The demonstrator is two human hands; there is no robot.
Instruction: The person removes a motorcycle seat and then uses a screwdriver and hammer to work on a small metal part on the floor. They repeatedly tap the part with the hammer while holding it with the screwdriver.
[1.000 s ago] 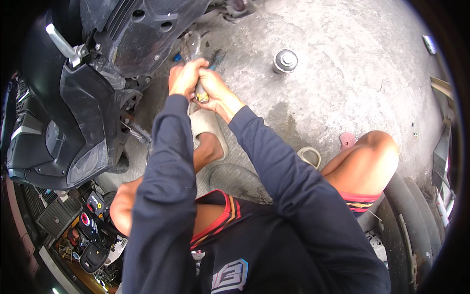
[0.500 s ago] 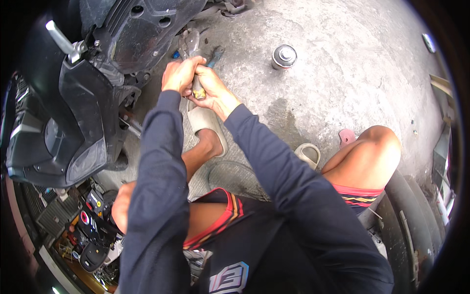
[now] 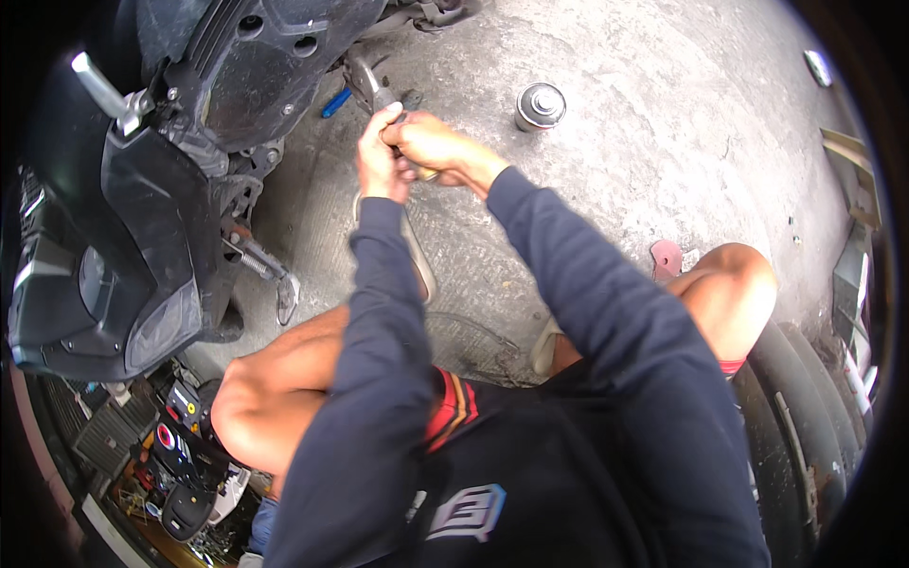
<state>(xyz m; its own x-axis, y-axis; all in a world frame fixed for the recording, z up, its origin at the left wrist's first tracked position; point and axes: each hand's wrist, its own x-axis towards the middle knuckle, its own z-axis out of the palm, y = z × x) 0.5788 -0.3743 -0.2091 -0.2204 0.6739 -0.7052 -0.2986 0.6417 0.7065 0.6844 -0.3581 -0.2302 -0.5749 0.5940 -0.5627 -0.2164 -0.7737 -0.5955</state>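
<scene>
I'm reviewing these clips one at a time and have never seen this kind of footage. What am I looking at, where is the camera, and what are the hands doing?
The camera sits on a person's head and looks down through a fisheye lens, so edges bend. The person squats on a concrete floor beside a black scooter. Both arms wear dark blue sleeves. The left hand and right hand meet around a metal hand tool, possibly pliers, pointing toward the scooter. On the floor lie a spray can and a blue-handled tool. A tool tray sits lower left.
</scene>
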